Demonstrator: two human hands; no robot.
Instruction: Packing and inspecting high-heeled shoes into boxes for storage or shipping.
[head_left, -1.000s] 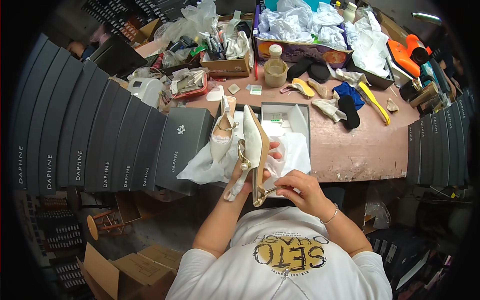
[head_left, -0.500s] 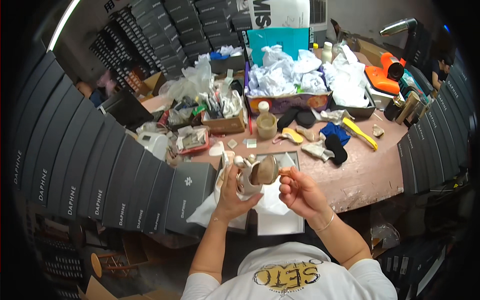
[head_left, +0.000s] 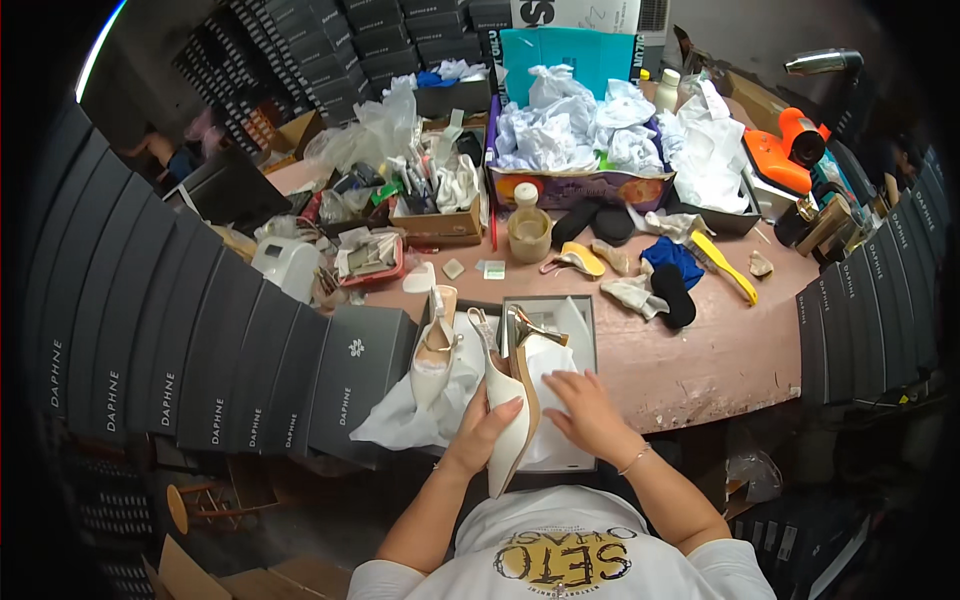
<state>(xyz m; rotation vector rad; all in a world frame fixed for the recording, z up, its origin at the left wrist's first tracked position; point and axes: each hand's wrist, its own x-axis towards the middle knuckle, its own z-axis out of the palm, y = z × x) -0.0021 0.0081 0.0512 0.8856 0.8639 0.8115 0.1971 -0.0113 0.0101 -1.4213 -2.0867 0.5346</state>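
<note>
White shoe [head_left: 506,432] clasped by left grip [head_left: 476,436]; right grip [head_left: 590,412] released near sole [head_left: 531,405]; bare tabletop [head_left: 715,350] beyond box's [head_left: 592,345] right edge.

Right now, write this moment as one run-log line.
left hand holds gold-heeled white pointed-toe shoe | right hand open beside it | matching shoe on white tissue paper

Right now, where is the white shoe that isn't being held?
In the head view, the unheld shoe lies left of centre on white tissue, between a dark grey box and the held shoe.
</note>
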